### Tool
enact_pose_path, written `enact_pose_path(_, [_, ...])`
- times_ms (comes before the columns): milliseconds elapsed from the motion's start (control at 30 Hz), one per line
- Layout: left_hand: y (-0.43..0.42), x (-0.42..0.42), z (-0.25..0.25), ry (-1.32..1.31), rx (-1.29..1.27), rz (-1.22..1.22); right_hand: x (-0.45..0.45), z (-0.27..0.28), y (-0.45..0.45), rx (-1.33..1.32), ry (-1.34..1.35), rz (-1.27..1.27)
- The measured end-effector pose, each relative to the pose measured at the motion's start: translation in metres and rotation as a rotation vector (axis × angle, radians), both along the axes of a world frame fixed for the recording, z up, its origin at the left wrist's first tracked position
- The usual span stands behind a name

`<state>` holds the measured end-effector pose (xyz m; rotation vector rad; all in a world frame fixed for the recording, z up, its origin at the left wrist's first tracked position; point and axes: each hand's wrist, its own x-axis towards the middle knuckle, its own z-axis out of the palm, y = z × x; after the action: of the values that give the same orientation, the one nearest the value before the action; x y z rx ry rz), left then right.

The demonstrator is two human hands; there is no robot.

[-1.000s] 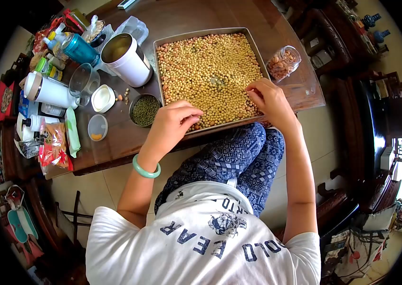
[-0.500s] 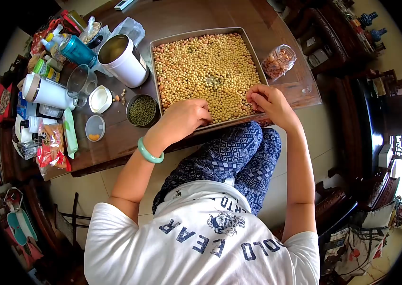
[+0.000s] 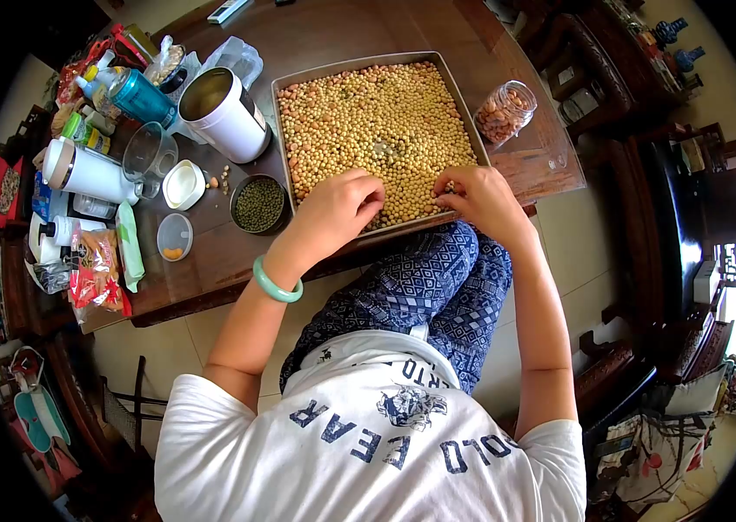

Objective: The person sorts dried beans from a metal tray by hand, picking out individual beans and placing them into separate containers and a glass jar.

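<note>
A square metal tray [image 3: 275,113] on the table is filled with yellow soybeans [image 3: 368,109], with some reddish peanuts and darker green beans among them. Over its near left part is my left hand [image 3: 337,204], fingers curled in to the thumb; whatever they hold is hidden. My right hand [image 3: 483,202] pinches at the tray's near right corner, close to the beans, and I cannot make out what is between its fingertips. Left of the tray stands a dark bowl of green mung beans [image 3: 259,204]. A clear jar of peanuts [image 3: 504,113] is beyond the right edge.
Beside the tray are a tall white canister [image 3: 233,126], a clear plastic cup [image 3: 149,152], a white lid [image 3: 183,184] and a small clear lid [image 3: 174,236]. Bottles, a white tumbler [image 3: 81,165] and snack packets [image 3: 98,265] crowd the table's left side.
My right hand has moved left and inward along the tray's near edge. My left hand has lifted slightly, its fingertips now more in view. The containers stay put.
</note>
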<state>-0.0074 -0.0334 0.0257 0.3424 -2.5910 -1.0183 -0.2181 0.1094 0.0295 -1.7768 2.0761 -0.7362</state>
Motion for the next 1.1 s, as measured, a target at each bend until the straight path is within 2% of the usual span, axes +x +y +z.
enact_pose_path(200, [0.007, -0.020, -0.008, 0.021, -0.061, 0.058, 0.002, 0.006, -0.002, 0.082, 0.020, -0.056])
enact_pose_path(367, [0.011, -0.027, -0.006, -0.024, -0.092, 0.065, 0.000, 0.002, 0.000, 0.041, 0.034, -0.026])
enact_pose_path(467, [0.013, -0.028, -0.004, 0.032, -0.020, 0.110, 0.003, 0.001, -0.001, 0.027, 0.052, -0.035])
enact_pose_path(700, [0.005, -0.044, 0.028, 0.119, 0.098, 0.044, 0.001, -0.007, -0.004, -0.043, 0.133, 0.004])
enact_pose_path(933, [-0.010, -0.148, 0.069, 0.352, 0.009, -0.057, 0.003, -0.023, -0.011, -0.082, 0.210, -0.010])
enact_pose_path(1100, [-0.018, -0.219, 0.046, 0.349, -0.031, -0.059, 0.012, -0.022, -0.008, -0.040, 0.193, -0.075])
